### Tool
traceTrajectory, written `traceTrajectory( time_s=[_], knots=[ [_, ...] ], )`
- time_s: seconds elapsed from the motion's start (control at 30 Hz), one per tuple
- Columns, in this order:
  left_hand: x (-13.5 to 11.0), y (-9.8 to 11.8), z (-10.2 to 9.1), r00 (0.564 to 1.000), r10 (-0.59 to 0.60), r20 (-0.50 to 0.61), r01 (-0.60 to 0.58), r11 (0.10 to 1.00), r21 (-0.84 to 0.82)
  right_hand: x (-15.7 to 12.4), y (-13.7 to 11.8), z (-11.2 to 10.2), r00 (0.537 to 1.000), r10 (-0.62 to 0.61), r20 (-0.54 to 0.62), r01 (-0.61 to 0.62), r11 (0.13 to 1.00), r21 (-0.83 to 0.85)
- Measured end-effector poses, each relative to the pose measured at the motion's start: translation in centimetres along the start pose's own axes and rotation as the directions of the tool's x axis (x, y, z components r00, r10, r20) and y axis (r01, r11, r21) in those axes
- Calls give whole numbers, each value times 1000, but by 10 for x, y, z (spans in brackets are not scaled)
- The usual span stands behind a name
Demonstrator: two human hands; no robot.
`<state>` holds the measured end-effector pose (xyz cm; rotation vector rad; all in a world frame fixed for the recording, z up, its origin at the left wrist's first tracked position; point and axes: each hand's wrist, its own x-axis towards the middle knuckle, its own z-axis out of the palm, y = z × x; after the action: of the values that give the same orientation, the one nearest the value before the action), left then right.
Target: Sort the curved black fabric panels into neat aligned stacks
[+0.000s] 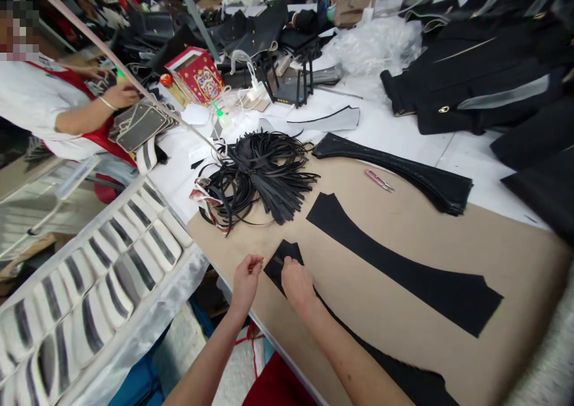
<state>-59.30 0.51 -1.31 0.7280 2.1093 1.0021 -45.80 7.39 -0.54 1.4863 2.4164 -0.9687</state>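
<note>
A black curved panel (390, 358), seemingly leather or fabric, runs along the near edge of the table. My right hand (298, 283) is over its left end, fingers curled in and touching it; their tips are partly hidden. Just left of that end, my left hand (247, 280) is held with thumb and fingers pinched together, and whatever is between them is too small to make out. A second black curved panel (399, 256) lies flat farther up the brown board (341, 310). Beyond it is a stack of similar black panels (394, 167).
A heap of thin black strips (264, 173) lies at the board's far left. Pink thread snips (379, 180) rest near the stack. A tray of striped pieces (107, 274) stands at left. Across the table, a co-worker's hand (121, 95) is above dark panels. A router (291, 89) sits behind.
</note>
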Motion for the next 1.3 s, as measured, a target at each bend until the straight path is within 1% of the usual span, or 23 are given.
traceTrajectory(
  time_s=[0.13,0.23,0.37,0.47,0.57,0.63,0.73,0.8,0.83,0.9,0.93,0.97,1.0,1.03,1.07,1.1,1.13,1.2,1.27,1.3],
  knots=[
    [4,17,12,993,43,114,-38,998,-47,-4,17,-6,1000,6,-15,-4,990,141],
    [7,28,20,978,80,193,-73,996,-44,-7,29,-5,1000,7,-28,1,962,273],
    [8,37,27,962,105,251,-118,992,38,-11,40,-1,999,17,-44,3,906,424],
    [8,37,29,959,91,268,-127,985,118,-14,45,0,998,26,-59,9,857,515],
    [9,31,30,961,75,268,-122,979,164,-17,49,0,996,42,-74,9,809,588],
    [11,27,31,968,65,243,-113,975,190,-20,52,-1,995,57,-79,6,779,627],
    [12,22,31,981,65,184,-110,964,243,-27,59,-3,994,76,-84,2,734,679],
    [10,24,30,989,95,114,-124,949,290,-35,65,-4,993,81,-87,4,707,708],
    [7,26,30,990,122,71,-138,940,313,-39,68,-4,993,86,-85,4,674,738],
    [-3,33,32,981,195,6,-185,919,347,-49,75,-2,991,110,-76,1,562,827],
    [-10,36,34,968,250,24,-241,900,363,-54,79,-2,990,128,-66,-4,487,874],
    [-18,38,37,947,307,96,-320,870,376,-59,81,-1,988,145,-50,-13,405,914],
    [-25,39,42,913,350,208,-405,831,381,-64,83,0,987,160,-30,-25,328,944],
    [-33,39,47,868,370,331,-481,791,377,-70,85,0,985,174,-12,-35,266,963],
    [-40,37,52,822,366,436,-535,758,373,-76,87,0,982,189,3,-43,209,977],
    [-47,35,58,790,347,506,-564,735,377,-83,89,-1,978,207,12,-45,154,987],
    [-53,31,62,781,324,534,-569,722,394,-90,92,-2,971,237,11,-36,101,994],
    [-62,22,69,792,316,522,-569,693,443,-111,105,-7,946,324,-5,3,5,1000],
    [-70,14,72,783,345,517,-599,642,478,-142,126,-16,893,450,-8,52,-87,995],
    [-74,10,73,773,365,519,-619,615,489,-161,139,-24,852,524,-3,80,-124,989]
  ],
)
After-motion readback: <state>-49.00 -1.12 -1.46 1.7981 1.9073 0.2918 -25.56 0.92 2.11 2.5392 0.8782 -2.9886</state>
